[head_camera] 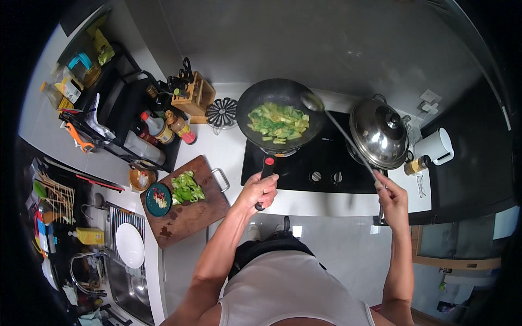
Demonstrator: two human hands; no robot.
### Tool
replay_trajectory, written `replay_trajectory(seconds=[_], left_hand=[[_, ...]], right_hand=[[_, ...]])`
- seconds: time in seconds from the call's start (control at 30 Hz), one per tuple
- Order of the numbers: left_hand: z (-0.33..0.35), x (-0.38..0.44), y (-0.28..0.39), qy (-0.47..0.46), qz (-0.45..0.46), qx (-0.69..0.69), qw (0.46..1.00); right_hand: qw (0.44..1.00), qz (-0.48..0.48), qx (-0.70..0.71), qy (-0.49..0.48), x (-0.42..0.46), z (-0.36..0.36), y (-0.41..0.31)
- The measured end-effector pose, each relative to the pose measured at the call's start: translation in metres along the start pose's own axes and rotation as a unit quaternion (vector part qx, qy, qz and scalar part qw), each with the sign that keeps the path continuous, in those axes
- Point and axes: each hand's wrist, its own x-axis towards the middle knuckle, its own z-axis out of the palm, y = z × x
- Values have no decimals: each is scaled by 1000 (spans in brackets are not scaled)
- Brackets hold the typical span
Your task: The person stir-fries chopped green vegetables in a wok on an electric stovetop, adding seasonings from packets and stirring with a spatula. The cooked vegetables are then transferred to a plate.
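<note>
My left hand (258,191) is closed around the black handle (267,169) of a dark wok (277,87), tilted above the left part of the black cooktop (304,173). Inside the wok lie cut green vegetables (279,122), blurred in places. My right hand (390,196) grips the long metal handle of a ladle (346,136). Its bowl, smeared by motion, is at the wok's right rim; whether it touches the rim I cannot tell. Right of the ladle, a lidded steel pot (377,134) stands on the cooktop.
A wooden cutting board (191,220) holds chopped green peppers (187,188) and a teal plate (158,199) of chopped seasonings. Sauce bottles (181,128) and a knife block (197,95) stand behind. A white jug (434,146) and a spice jar (416,165) sit right. The sink (126,285) is at lower left.
</note>
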Motion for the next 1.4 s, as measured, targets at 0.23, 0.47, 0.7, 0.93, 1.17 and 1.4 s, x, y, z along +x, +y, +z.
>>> replay_trajectory(seconds=[0.23, 0.47, 0.7, 0.93, 1.17, 1.4], left_hand=[[-5, 7, -15, 38, -22, 13, 999], [-12, 8, -22, 17, -22, -11, 1000], [-8, 16, -20, 25, -24, -23, 999], [-14, 13, -16, 41, -35, -21, 998], [-9, 20, -21, 48, -44, -24, 998], [-16, 16, -16, 53, -43, -17, 997]], right_hand=[[942, -244, -229, -2, 61, 83, 21], [878, -225, -419, -59, 24, 10, -6], [879, -290, -377, -36, 81, 82, 3], [903, -246, -349, -56, 49, 8, -52], [892, -206, -402, -19, 66, 75, -30], [899, -269, -336, -77, 33, 14, -64]])
